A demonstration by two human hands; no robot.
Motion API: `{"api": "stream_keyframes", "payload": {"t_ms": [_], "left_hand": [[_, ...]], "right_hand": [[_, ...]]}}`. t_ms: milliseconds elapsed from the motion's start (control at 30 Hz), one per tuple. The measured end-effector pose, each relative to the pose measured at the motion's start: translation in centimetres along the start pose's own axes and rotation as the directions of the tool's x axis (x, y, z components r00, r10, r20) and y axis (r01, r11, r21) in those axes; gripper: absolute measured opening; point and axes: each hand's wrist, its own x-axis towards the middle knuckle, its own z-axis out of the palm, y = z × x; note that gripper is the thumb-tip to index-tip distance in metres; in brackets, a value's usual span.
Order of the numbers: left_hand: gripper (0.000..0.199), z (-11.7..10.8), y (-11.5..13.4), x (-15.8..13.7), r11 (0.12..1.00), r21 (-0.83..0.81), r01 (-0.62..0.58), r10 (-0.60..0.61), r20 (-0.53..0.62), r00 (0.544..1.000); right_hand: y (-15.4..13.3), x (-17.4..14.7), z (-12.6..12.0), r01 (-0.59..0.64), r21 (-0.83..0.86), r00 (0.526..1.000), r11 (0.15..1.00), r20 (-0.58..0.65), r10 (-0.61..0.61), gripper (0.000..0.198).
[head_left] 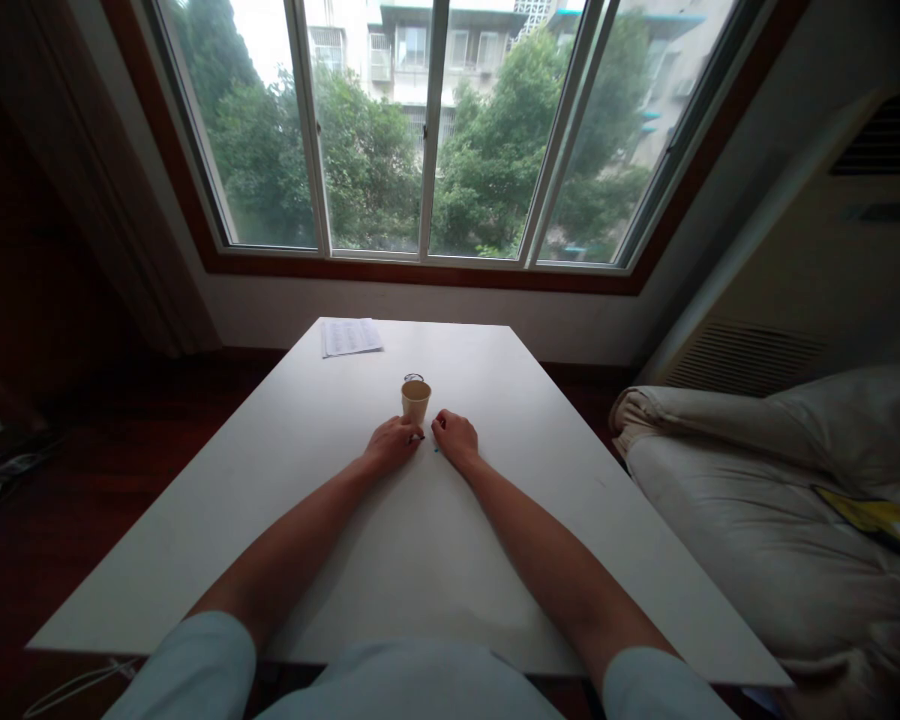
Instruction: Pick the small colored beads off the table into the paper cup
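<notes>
A tan paper cup [416, 398] stands upright on the white table, its open mouth facing up. My left hand [392, 444] is just in front of it, fingers closed, with a small dark object [421, 436] showing at the fingertips; its kind is too small to tell. To the right of the cup, my right hand [457, 438] rests on the table with its fingers curled in. Whatever it may hold is hidden. A tiny blue piece [436, 450] lies between the two hands. Behind the cup is a dark looped item [414, 377], partly covered by it.
Sheets of paper [351, 337] lie at the far left corner of the white table [540, 560]. Beyond the table is a wall with a wide window [375, 160]. A light-coloured sofa [705, 500] stands to the right, and cables [7, 470] lie on the floor at left.
</notes>
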Motion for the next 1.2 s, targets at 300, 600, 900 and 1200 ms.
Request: {"api": "stream_keyframes", "payload": {"t_ms": [300, 600, 900, 1200], "left_hand": [[0.02, -0.4, 0.4, 0.0, 0.996, 0.062, 0.068, -0.068, -0.004, 0.998], [0.019, -0.5, 0.2, -0.1, 0.987, 0.127, 0.1, -0.103, 0.021, 0.994], [0.013, -0.2, -0.7, 0.4, 0.998, -0.01, 0.06, -0.059, 0.073, 0.996], [0.014, -0.3, -0.9, 0.3, 0.999, -0.004, 0.044, -0.043, 0.025, 0.999]], "right_hand": [[0.1, 0.1, 0.2, 0.006, -0.003, 1.0, 1.0, 0.005, -0.006, 0.026], [0.4, 0.3, 0.7, 0.019, 0.001, 1.0, 1.0, -0.001, -0.019, 0.025], [0.5, 0.5, 0.9, 0.021, 0.008, 1.0, 1.0, 0.004, -0.021, 0.025], [0.2, 0.2, 0.6, 0.02, 0.01, 1.0, 1.0, 0.015, -0.021, 0.026]]}}
